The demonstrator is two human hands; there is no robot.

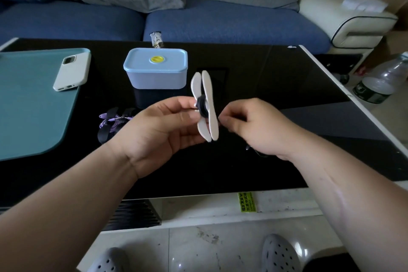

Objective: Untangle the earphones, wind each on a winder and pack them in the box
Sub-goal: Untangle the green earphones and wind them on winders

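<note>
Winder [205,104] midair, well inside table [265,73] edges

Only legible text: yellow-green sticker [245,202], lower centre on the table's white front edge [198,205], rotated, roughly "SIXIA", remaining print too small.

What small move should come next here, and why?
Probably the right hand takes the cable one more turn round the winder: the left hand holds the winder, the right pinches cable beside a small coil, and loose cable seems to trail under the right wrist.
</note>
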